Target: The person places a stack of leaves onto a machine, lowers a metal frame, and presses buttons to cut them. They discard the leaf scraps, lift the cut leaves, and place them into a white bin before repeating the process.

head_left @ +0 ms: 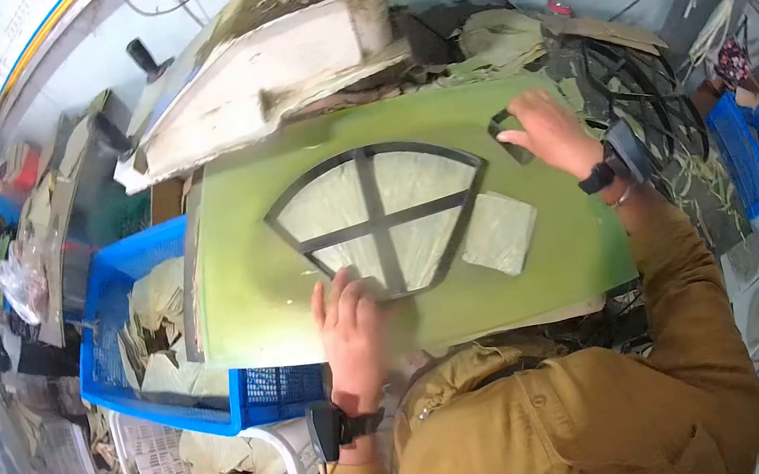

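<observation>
On the green board (259, 299) lies a fan-shaped black frame (380, 227) with crossed bars, pale sheet material showing through its openings. My left hand (350, 318) rests at the frame's lower left edge, its fingers stretched out and touching or nearly touching the rim. A loose pale sheet piece (499, 233) lies just right of the frame. Near the board's upper right, my right hand (552, 130) is closed on a small dark loop-shaped piece (509, 141), held low over the board or touching it. Part of that piece is hidden by my fingers.
The white arm of a machine (270, 78) spans the board's far side. At left stand a blue crate (102, 362) with pale pieces and a white basket (278, 438). Black frames (632, 86) and pale strips are heaped at right, near another blue crate (751, 156).
</observation>
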Demonstrator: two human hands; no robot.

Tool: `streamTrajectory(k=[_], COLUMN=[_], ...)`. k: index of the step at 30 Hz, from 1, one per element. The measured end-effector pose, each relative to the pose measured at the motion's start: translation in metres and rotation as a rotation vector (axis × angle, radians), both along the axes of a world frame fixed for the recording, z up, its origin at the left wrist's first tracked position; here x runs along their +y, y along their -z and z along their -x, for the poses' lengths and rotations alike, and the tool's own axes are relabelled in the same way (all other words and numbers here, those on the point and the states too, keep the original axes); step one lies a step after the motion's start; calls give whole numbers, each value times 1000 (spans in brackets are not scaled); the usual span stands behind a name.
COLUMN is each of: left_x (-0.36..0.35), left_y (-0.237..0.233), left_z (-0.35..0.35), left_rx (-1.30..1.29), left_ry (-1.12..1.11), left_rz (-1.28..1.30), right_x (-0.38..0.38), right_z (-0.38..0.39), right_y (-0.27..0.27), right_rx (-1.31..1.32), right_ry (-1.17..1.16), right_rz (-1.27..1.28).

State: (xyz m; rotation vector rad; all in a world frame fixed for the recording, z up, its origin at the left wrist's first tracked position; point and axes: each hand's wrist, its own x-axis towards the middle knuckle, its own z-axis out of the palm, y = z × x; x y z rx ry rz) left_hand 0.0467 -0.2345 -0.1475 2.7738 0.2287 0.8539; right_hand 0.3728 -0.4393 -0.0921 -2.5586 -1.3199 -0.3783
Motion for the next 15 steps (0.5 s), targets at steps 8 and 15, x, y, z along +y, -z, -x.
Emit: streamTrajectory(k=[8, 15], left_x=[39, 44], left_y=[-21, -39], left_z=[70, 59], left_rx=[206, 285], left_ry=[240, 170], left_rz=[63, 253], right_x=[109, 126], right_z=[139, 162], right_y=[3, -14], right_rx=[354, 654], right_ry=[-827, -626], right_rz=[167, 273])
